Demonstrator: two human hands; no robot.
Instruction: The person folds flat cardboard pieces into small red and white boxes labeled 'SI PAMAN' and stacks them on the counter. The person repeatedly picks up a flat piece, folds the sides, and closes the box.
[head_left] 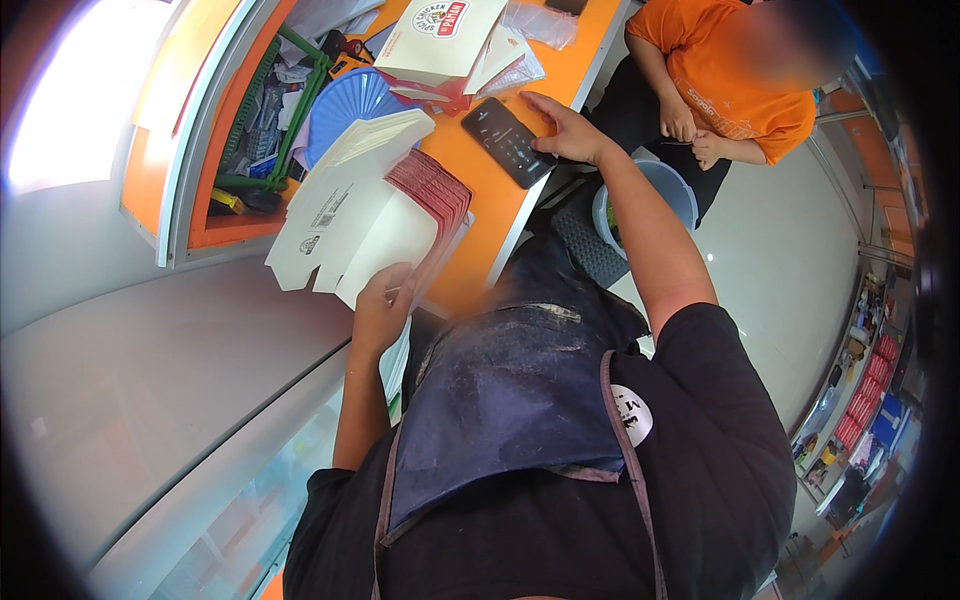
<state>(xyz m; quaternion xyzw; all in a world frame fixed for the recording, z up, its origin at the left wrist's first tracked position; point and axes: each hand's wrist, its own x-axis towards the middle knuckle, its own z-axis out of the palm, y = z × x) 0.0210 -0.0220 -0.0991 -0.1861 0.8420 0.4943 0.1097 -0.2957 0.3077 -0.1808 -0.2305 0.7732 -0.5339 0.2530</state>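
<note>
My left hand [383, 305] grips the near edge of a stack of flat, folded cardboard food boxes [385, 230], its thumb on top. The boxes are white with red edges, piled and partly fanned on the orange table. At the table's right edge lies a black smartphone [503, 140] with its screen lit. Beside it my right hand [572, 132] is open, fingers stretched out, the thumb touching the phone's right side. Beyond the phone sit more white and red boxes [432, 45] and a clear plastic bag [541, 24].
A blue ribbed plastic lid or basin [352, 105] stands behind the stack. To its left a green basket [305, 60] holds assorted small items on an orange shelf. A person in an orange shirt [715, 60] sits at the right, near a pale blue bucket [665, 190].
</note>
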